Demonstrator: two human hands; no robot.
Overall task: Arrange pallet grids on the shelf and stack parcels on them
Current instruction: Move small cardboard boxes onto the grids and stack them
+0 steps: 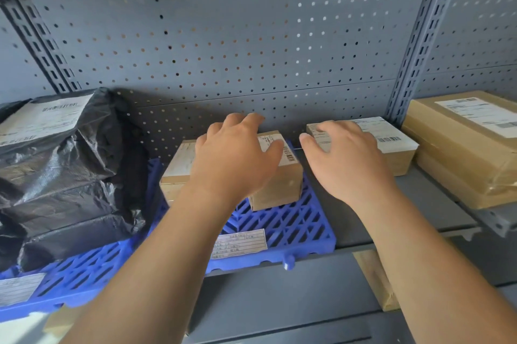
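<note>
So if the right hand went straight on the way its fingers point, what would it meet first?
Probably the flat labelled parcel, which the right hand overlaps; touching or not is unclear. Behind it stands the pegboard panel.

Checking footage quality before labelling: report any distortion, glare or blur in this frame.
Head view: the wide-angle lens splays the shelf uprights outward; light shines through the pegboard holes at upper right; the black bag shows soft sheen on its creases; the left hand and right hand look slightly soft.

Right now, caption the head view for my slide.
Left hand and right hand reach over a cardboard parcel on a blue pallet grid and a flat box beside it.
</note>
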